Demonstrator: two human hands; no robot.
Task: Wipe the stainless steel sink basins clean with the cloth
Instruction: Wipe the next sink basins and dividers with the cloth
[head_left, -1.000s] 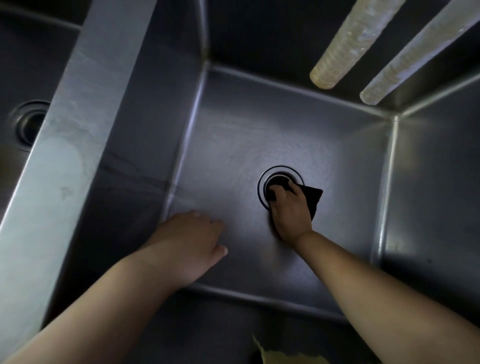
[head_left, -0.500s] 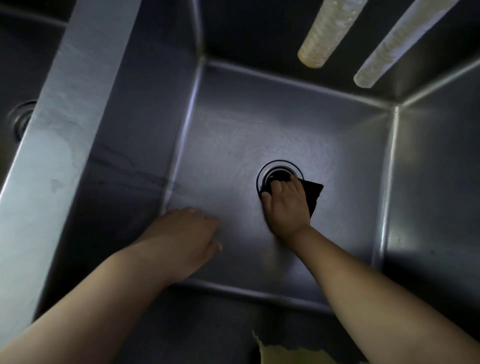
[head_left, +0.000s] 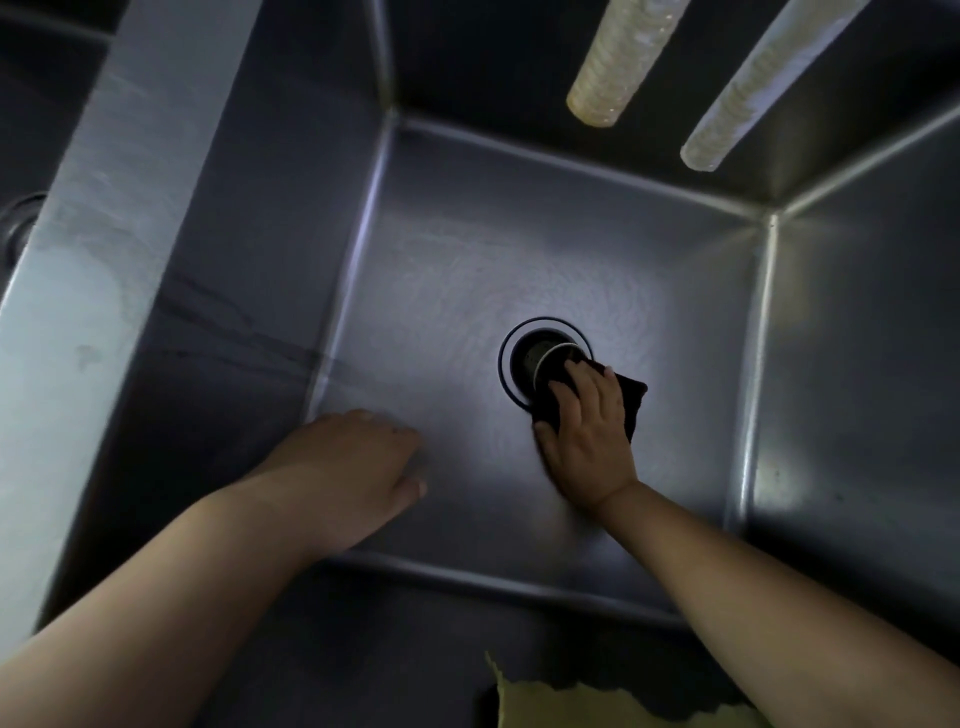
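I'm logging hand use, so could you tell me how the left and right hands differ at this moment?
The right hand presses a dark cloth at the drain; the left hand holds nothing. The right hand's fingers are extended, the left hand's curled. Both are down on the basin floor.

A single head-worn wide-angle view looks steeply down into the sink basin, close enough that both forearms enter from the bottom edge and the basin walls bow outward at the frame's margins. The left hand sits low and left of centre, the right hand just right of centre, with the drain directly beyond its fingertips. Left of the left hand the divider runs diagonally, and only a sliver of the neighbouring basin shows past it.
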